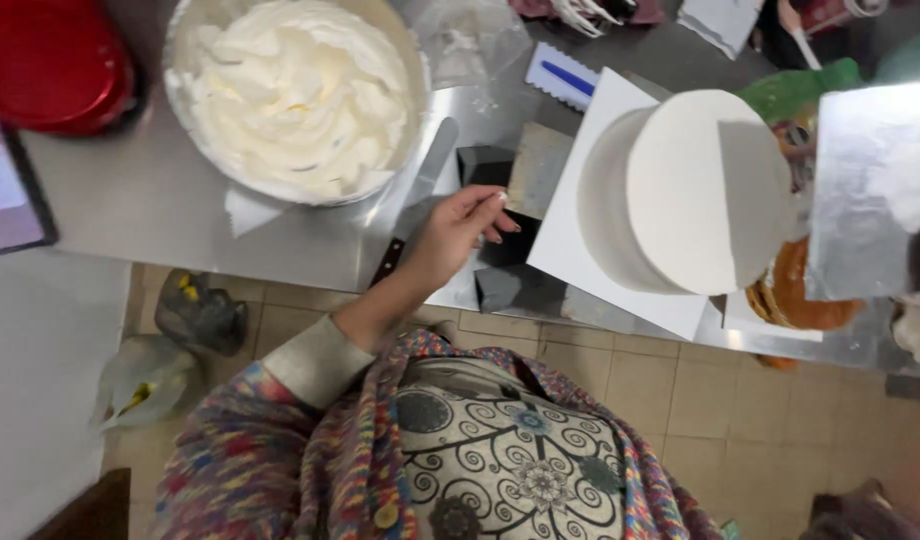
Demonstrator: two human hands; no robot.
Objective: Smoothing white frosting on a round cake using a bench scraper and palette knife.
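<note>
My left hand (458, 238) reaches from the lower left over the front edge of the steel table (130, 200). Its fingers are loosely curled and apart, with the tips over a dark scraper (500, 255) and a bit of white on the forefinger tip. It grips nothing that I can see. A palette knife (432, 165) lies under the hand, its dark handle (388, 262) showing beside the wrist. To the right stands a tall white frosted cake (680, 190) on a white square board (570, 250). My right hand is out of view.
A large metal bowl of white cream (295, 95) sits at the back left, with a red lid (50, 60) further left. A flat metal scraper (538, 170) and a white comb scraper (560, 78) lie near the cake. A silver board (870, 190) stands at the right. Bags (195, 315) lie on the tiled floor.
</note>
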